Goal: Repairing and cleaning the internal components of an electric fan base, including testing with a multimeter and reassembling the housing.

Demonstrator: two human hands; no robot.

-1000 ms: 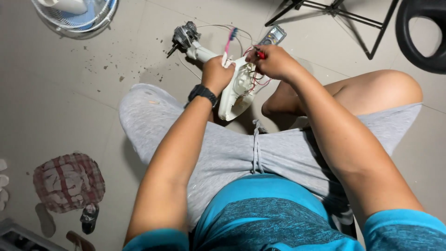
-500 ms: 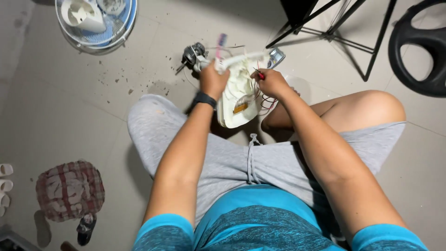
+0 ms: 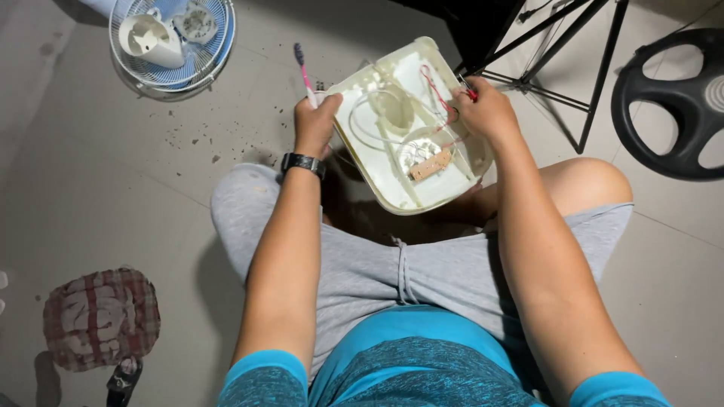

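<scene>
I sit on the floor holding a cream plastic fan base cover with its open inside facing up. Inside lie white and red wires and a small brown circuit board. My left hand grips the cover's left edge and also holds a pink and purple toothbrush that sticks up past the fingers. My right hand grips the cover's right edge and pinches a small red-handled tool beside the red wires. A black watch is on my left wrist.
A fan grille with white fan parts on it lies on the tiled floor at top left. A black folding stand and a black round fan part are at top right. A checked cloth lies at lower left. Dirt specks scatter on the tiles.
The cover has been lifted and turned so its open inside faces me, nearer to me than before. The motor piece seen on the floor earlier is out of sight.
</scene>
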